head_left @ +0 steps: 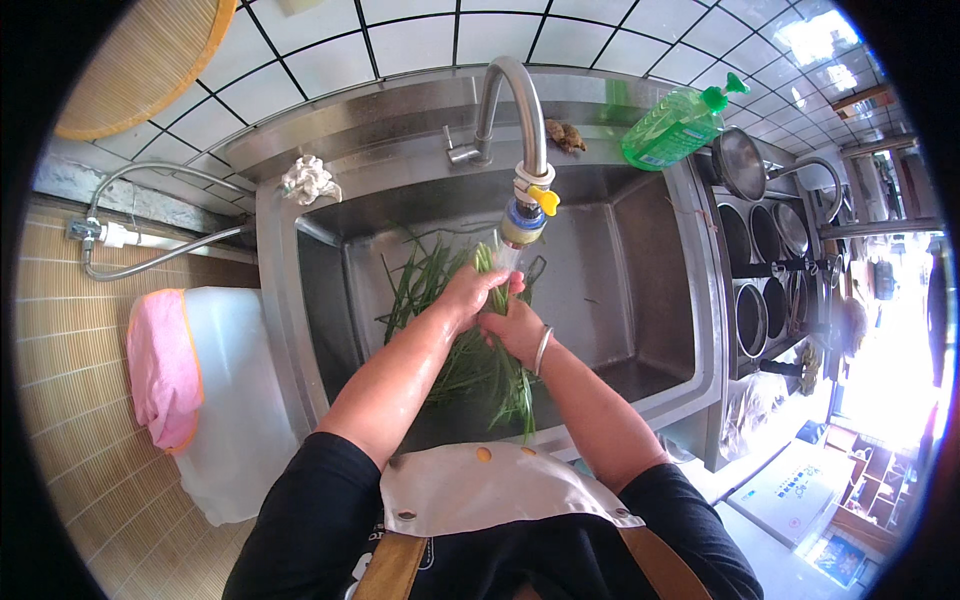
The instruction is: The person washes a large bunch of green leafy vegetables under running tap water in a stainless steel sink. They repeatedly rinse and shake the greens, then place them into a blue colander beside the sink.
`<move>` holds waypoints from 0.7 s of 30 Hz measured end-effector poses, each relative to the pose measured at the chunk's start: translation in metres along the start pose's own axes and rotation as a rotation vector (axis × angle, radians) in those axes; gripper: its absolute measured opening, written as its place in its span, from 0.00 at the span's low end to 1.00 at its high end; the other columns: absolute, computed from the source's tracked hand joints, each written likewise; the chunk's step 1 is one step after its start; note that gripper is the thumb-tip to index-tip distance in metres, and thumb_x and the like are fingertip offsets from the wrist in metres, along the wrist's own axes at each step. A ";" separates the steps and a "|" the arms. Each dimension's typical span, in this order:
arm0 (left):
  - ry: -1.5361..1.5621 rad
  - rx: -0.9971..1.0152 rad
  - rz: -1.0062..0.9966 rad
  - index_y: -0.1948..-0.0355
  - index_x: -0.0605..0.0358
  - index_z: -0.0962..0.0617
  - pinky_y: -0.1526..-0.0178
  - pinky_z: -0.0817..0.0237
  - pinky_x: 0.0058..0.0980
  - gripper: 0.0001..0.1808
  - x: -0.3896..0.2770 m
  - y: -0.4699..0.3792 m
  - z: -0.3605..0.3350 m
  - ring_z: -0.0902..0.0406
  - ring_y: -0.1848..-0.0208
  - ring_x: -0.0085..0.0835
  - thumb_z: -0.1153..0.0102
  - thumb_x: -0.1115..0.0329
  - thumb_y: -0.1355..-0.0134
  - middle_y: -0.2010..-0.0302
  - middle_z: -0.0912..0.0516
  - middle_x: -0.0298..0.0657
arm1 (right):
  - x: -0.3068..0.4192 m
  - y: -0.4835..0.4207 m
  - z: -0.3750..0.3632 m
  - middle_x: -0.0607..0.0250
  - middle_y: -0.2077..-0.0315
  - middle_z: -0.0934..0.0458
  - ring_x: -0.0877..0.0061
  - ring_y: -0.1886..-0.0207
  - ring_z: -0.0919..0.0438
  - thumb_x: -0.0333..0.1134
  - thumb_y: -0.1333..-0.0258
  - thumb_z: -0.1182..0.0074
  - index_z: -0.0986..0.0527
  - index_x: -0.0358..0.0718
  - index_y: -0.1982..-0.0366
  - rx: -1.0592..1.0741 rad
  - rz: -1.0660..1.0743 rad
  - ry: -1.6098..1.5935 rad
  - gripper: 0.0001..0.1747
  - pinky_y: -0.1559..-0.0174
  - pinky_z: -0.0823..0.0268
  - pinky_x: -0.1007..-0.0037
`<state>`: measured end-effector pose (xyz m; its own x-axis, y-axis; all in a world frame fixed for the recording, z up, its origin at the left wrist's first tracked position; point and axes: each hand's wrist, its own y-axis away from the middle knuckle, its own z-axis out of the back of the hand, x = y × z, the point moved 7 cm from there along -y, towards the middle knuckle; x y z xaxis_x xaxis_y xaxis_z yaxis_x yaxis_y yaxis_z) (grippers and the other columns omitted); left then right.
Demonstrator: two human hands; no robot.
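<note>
Both hands hold one bunch of long leafy greens, like chives or scallions, below the faucet. My left hand grips its pale stem ends close to the nozzle, where water seems to run over them. Lower down, my right hand, with a bangle at the wrist, is closed around the stalks. The leaves hang toward me. More loose greens lie in the stainless steel sink, on its left side and partly hidden under my left forearm. A yellow valve lever sits above the nozzle.
A crumpled white cloth lies on the sink's back left rim. A green pump bottle stands at the back right, beyond brown lumps. Several pans and pots fill the right rack. A pink cloth drapes over a white container at left.
</note>
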<state>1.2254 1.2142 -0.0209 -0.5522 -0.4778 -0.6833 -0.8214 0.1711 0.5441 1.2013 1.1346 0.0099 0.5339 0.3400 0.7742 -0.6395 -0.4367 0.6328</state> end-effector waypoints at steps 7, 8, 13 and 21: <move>0.332 -0.169 0.267 0.65 0.59 0.27 0.73 0.35 0.27 0.29 0.003 -0.006 0.001 0.26 0.77 0.27 0.61 0.40 0.40 0.81 0.25 0.36 | 0.009 0.011 -0.003 0.61 0.78 0.27 0.77 0.80 0.28 0.32 0.50 0.50 0.37 0.29 0.59 -0.081 0.142 0.024 0.18 0.75 0.34 0.74; 0.238 -0.229 0.159 0.64 0.59 0.27 0.73 0.35 0.26 0.27 -0.001 -0.007 0.000 0.26 0.76 0.26 0.60 0.42 0.39 0.81 0.25 0.36 | 0.009 0.009 -0.003 0.61 0.78 0.27 0.77 0.80 0.28 0.31 0.49 0.51 0.37 0.30 0.59 -0.048 0.137 -0.061 0.17 0.76 0.34 0.74; -0.249 -0.427 -0.268 0.68 0.61 0.30 0.80 0.37 0.27 0.17 -0.018 -0.003 0.004 0.31 0.85 0.26 0.58 0.56 0.37 0.85 0.28 0.38 | 0.004 0.007 -0.005 0.58 0.76 0.26 0.76 0.80 0.27 0.28 0.48 0.54 0.37 0.30 0.53 -0.064 0.047 0.113 0.19 0.76 0.33 0.73; 0.207 -0.263 0.199 0.47 0.49 0.34 0.59 0.36 0.39 0.33 0.003 -0.004 0.004 0.29 0.62 0.32 0.65 0.35 0.42 0.59 0.26 0.42 | 0.026 0.010 0.033 0.43 0.67 0.25 0.49 0.62 0.26 0.36 0.51 0.50 0.35 0.33 0.60 -0.474 -0.012 0.758 0.18 0.57 0.34 0.57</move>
<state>1.2260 1.2156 -0.0272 -0.6343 -0.6256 -0.4541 -0.6217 0.0637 0.7807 1.2269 1.1114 0.0355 0.1403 0.8746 0.4641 -0.8874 -0.0969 0.4508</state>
